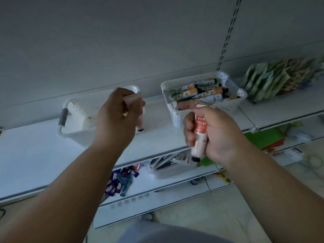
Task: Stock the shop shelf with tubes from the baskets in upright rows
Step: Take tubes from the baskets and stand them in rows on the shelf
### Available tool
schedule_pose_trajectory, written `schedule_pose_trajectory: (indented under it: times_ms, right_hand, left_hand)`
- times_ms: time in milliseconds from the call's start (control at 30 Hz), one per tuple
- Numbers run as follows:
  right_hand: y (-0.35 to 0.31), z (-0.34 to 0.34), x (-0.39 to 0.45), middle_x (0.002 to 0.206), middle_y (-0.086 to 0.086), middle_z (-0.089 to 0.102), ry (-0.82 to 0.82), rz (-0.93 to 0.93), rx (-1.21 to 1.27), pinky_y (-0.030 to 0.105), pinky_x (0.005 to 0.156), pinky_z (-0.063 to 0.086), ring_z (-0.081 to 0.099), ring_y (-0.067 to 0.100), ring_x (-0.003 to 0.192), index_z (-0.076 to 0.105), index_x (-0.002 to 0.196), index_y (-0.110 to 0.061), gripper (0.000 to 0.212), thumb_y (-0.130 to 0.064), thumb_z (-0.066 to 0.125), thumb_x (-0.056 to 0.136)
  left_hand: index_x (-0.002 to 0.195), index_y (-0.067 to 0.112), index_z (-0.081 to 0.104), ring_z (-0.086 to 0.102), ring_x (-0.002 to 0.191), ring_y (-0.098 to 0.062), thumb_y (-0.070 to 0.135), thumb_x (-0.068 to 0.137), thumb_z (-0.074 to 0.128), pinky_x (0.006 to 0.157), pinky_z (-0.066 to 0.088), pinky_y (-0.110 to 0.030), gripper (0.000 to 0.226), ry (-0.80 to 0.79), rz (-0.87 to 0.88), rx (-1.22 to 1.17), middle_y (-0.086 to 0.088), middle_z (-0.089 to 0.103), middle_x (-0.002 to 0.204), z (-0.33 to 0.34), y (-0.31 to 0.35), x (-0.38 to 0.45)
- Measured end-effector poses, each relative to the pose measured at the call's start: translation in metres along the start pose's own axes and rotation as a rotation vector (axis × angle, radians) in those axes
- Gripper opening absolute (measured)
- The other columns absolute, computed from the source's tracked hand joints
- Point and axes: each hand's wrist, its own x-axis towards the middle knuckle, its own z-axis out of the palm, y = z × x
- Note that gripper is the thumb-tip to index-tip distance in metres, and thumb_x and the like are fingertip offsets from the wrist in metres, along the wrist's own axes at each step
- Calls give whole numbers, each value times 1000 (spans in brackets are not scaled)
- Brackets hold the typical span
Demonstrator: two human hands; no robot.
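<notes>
My left hand (116,116) pinches the flat end of a pale pink tube (140,123) that hangs cap down just above the white shelf (35,151), in front of the left white basket (77,116). My right hand (215,134) grips another tube (199,135), orange and white with a black cap pointing down, over the shelf's front edge. The right white basket (177,116) holds several tubes with an orange print (198,92) lying on their sides.
Green packets (273,78) are stacked on the shelf at the far right. The lower shelf (157,183) carries purple and blue wrapped sweets (119,181) and clear plastic dividers (166,165). A slotted upright (228,32) runs up the back panel.
</notes>
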Motion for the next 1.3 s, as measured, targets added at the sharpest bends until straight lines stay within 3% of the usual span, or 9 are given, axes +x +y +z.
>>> schedule_pose_trajectory:
  times_ms: [67, 133, 267, 367, 567, 700, 867, 1067, 1300]
  right_hand:
    - [-19, -33, -27, 64, 6, 47, 0, -9, -11, 26, 48, 34, 40, 18, 44, 64, 108, -10, 28, -15, 39, 97]
    - [-38, -68, -53, 62, 6, 45, 18, -43, -37, 27, 47, 32, 39, 18, 43, 65, 104, -9, 27, -16, 39, 98]
    - [-75, -130, -96, 61, 6, 44, 75, -90, -35, 26, 45, 31, 36, 18, 42, 63, 95, -9, 24, -16, 40, 98]
    - [-98, -169, -113, 61, 6, 44, 120, -109, -37, 24, 45, 33, 36, 18, 42, 61, 91, -9, 18, -17, 44, 94]
    - [-149, -244, -115, 59, 7, 42, 300, -190, -44, 25, 45, 31, 36, 18, 40, 56, 86, -9, 16, -13, 44, 96]
    - [-181, -286, -111, 58, 7, 42, 386, -203, -64, 25, 46, 31, 36, 18, 41, 54, 80, -11, 17, -11, 45, 95]
    - [-215, -335, -109, 60, 9, 44, 415, -219, -113, 25, 47, 32, 37, 18, 43, 53, 96, -10, 5, -13, 49, 94]
    - [-242, -398, -68, 64, 9, 48, 306, -169, -99, 30, 51, 33, 40, 21, 47, 46, 93, -13, 22, -23, 52, 75]
    - [-274, -460, 8, 68, 9, 50, 15, -22, -98, 33, 59, 34, 45, 21, 57, 52, 83, -11, 29, -35, 42, 94]
  left_hand:
    - [94, 28, 54, 67, 73, -11, 22, 93, 55, 64, 54, -28, 6, -26, 25, -109, 5, 70, 79, 34, 23, -21]
    - [95, 37, 50, 68, 71, -17, 27, 95, 53, 54, 53, -39, 10, -79, 13, -195, 5, 69, 80, 70, 45, -39]
    - [92, 37, 47, 58, 55, -11, 30, 98, 48, 50, 43, -22, 9, -215, 18, -236, -5, 63, 71, 153, 86, -71]
    - [89, 32, 50, 55, 55, -15, 28, 97, 49, 50, 44, -29, 9, -323, -26, -274, -11, 59, 68, 207, 108, -84]
    - [87, 31, 53, 57, 56, -22, 36, 94, 55, 53, 48, -46, 9, -489, 39, -294, -4, 61, 67, 310, 145, -75]
    - [88, 31, 55, 56, 59, -23, 56, 82, 53, 56, 50, -53, 26, -588, 49, -343, -1, 59, 68, 364, 173, -55]
    - [89, 29, 54, 56, 60, -22, 59, 81, 49, 58, 50, -54, 31, -625, 88, -371, -2, 59, 69, 415, 203, -37]
    - [91, 31, 56, 56, 62, -18, 44, 87, 49, 60, 50, -49, 15, -534, -24, -392, 6, 59, 71, 459, 216, -19]
    - [93, 29, 53, 57, 71, -22, 20, 99, 46, 59, 47, -21, 14, -221, -158, -288, 7, 60, 77, 497, 230, -16]
